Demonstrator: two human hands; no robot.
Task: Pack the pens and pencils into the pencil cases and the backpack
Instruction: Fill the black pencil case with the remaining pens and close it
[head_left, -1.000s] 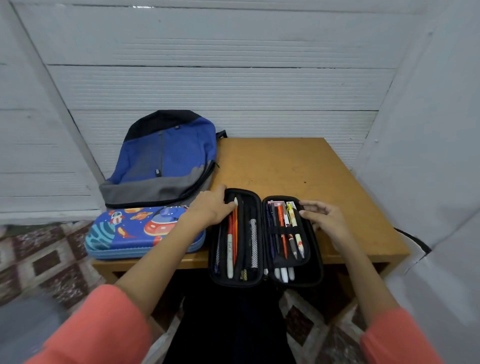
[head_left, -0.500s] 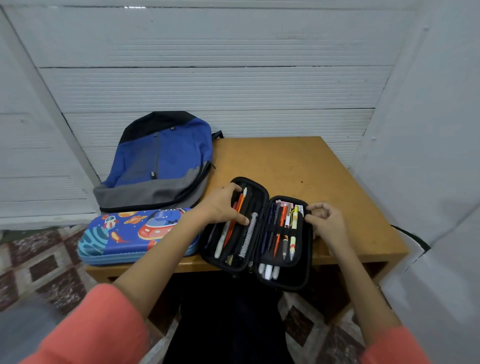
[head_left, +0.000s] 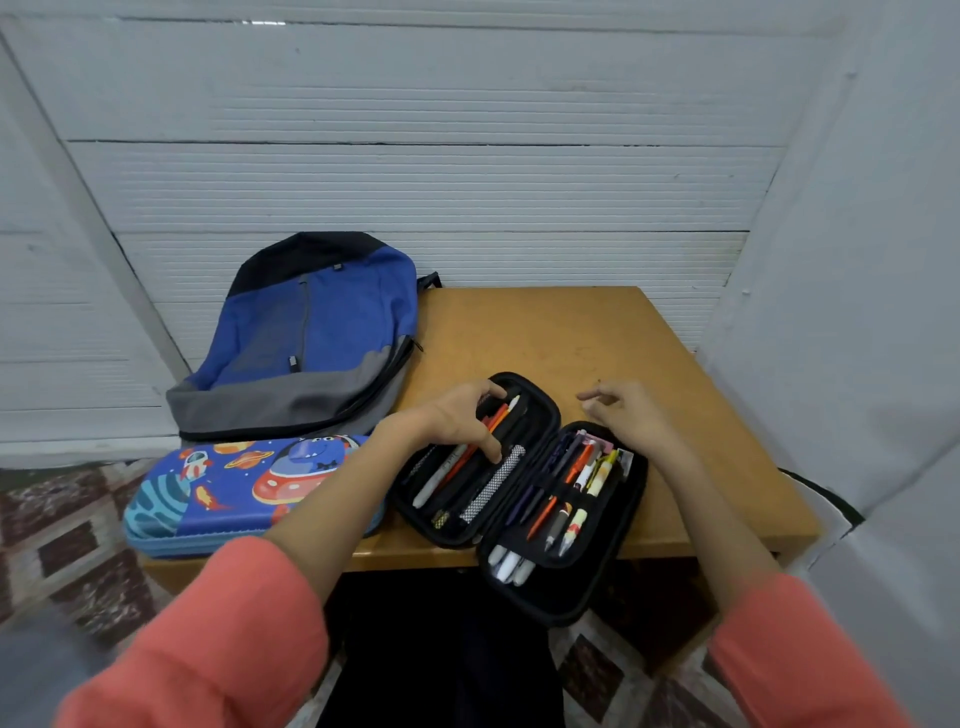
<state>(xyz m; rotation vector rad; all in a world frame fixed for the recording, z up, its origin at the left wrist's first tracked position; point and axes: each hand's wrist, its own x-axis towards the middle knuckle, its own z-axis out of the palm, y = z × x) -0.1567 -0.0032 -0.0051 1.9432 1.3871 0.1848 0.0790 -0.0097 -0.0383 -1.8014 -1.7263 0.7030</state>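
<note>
The open black pencil case (head_left: 550, 608) overhangs the table's (head_left: 545, 338) near edge, its pens (head_left: 582, 483) too crowded under straps to count. The left hand (head_left: 457, 415) grips its left half, while the right hand (head_left: 628, 415) hovers beyond it, loosely curled and empty. Further back lies a second, blue case (head_left: 234, 488), its end hidden by the forearm (head_left: 337, 499), then one backpack (head_left: 311, 338).

The blue-grey cloth backpack (head_left: 322, 332) and black fabric pencil case (head_left: 563, 597) are matt. The blue printed hard-shell pencil case (head_left: 218, 499) is smooth, slightly glossy. The brown wooden table (head_left: 545, 332) is smooth, low-sheen.
</note>
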